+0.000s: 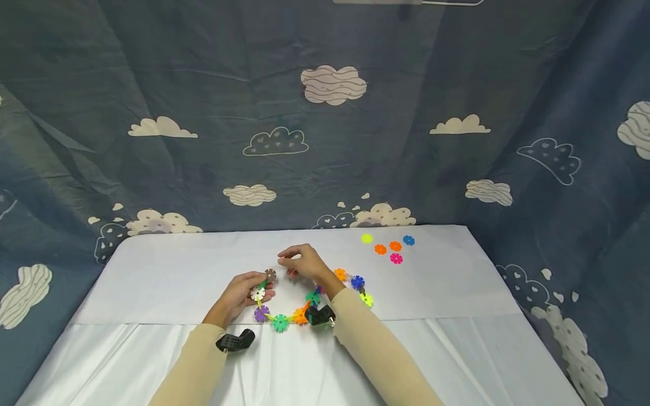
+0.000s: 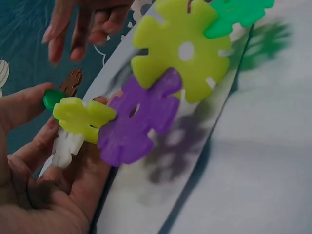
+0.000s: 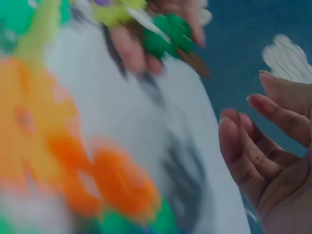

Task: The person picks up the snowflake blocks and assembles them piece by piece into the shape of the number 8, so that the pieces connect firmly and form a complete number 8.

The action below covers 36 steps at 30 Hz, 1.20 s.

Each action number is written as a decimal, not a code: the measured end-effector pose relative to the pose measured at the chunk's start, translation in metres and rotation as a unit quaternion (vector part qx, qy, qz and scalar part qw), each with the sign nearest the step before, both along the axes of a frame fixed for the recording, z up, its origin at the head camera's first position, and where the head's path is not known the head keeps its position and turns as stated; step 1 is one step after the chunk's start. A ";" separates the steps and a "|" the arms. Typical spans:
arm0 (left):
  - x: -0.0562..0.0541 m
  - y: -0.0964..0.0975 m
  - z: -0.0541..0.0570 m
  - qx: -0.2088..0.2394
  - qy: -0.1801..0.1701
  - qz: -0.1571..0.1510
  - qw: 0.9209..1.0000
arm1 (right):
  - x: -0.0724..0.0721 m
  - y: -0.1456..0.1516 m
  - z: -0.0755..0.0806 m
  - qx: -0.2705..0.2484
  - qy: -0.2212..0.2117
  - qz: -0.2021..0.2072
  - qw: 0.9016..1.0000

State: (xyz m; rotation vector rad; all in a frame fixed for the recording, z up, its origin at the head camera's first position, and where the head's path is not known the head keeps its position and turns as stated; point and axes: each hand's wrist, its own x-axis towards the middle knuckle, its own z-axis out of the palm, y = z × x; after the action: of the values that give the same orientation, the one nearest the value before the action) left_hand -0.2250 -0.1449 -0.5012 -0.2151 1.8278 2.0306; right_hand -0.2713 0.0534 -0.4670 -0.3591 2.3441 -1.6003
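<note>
My left hand [image 1: 238, 294] pinches one end of a chain of slotted flower-shaped plastic discs. Its thumb and fingers are on a green disc [image 2: 52, 99], with a brown disc [image 1: 271, 275] at the tip and a white disc [image 1: 258, 294] by the palm. From there the chain curves on through a purple disc [image 1: 261, 313], a green one and an orange disc [image 1: 300, 316]. It passes beneath my right forearm to a yellow disc [image 1: 366, 299]. Raised beside the brown disc, my right hand [image 3: 278, 151] has loosely bent, spread fingers and nothing visible between them.
Several loose discs lie at the back right of the white table [image 1: 431, 282]: a yellow one [image 1: 367, 238], two orange, a pink one [image 1: 396, 258] and a blue one [image 1: 408, 241]. A dark curtain with clouds [image 1: 333, 84] hangs behind the table.
</note>
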 end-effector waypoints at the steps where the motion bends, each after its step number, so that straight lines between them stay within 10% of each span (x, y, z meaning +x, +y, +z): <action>1: 0.001 0.000 0.000 0.008 -0.008 0.013 1.000 | -0.001 0.008 0.001 0.000 0.000 -0.009 1.000; 9: 0.011 0.005 0.001 0.045 -0.011 0.072 0.996 | -0.009 0.106 -0.003 0.046 0.050 -0.143 0.987; 20: 0.033 0.026 0.000 0.038 0.010 0.149 0.988 | 0.005 0.222 -0.032 0.210 -0.005 -0.334 0.919; 30: 0.017 0.022 0.002 -0.058 0.026 0.014 0.998 | 0.003 0.225 -0.036 0.270 -0.005 -0.316 0.910; 36: 0.006 0.021 0.002 -0.085 0.040 -0.031 0.995 | 0.009 0.228 -0.033 0.182 0.009 -0.308 0.934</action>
State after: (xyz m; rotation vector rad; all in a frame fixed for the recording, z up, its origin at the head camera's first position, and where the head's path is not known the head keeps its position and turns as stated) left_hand -0.2195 -0.1240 -0.4992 -0.1238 2.0332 1.8688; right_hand -0.2625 0.2816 -0.5003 0.4918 2.8669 -1.3122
